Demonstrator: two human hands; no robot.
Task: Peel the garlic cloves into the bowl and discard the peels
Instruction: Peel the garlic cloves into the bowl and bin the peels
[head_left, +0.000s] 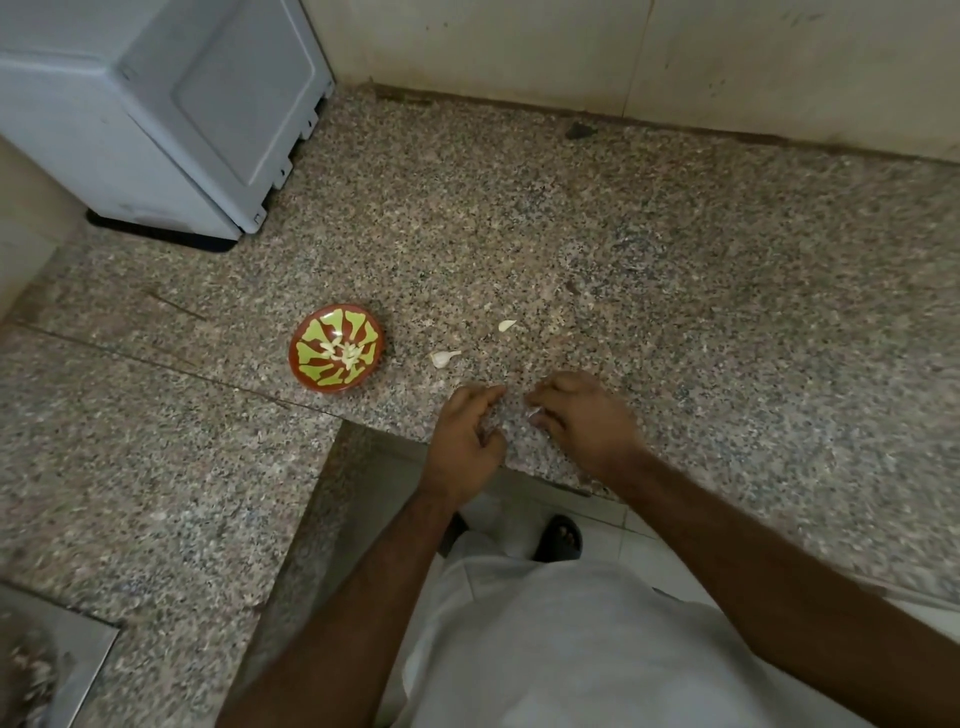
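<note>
- Head view: the red-and-green bowl (336, 347) sits on the granite counter (675, 291) left of the hands, within easy reach for dropping in cloves; several peeled cloves (343, 353) already lie in it
- Two unpeeled garlic cloves (445, 357) wait just beyond the hands, between bowl and work spot
- Right hand (587, 421) curls at the counter edge, apparently pinching a small pale scrap, clove or peel unclear
- Left hand (467, 436) faces it, fingers loosely bent, holding nothing visible, likely poised to help strip skin

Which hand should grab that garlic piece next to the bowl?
Probably the left hand: it lies nearer the unpeeled clove and the bowl, while the right hand seems busy pinching something white.
</note>
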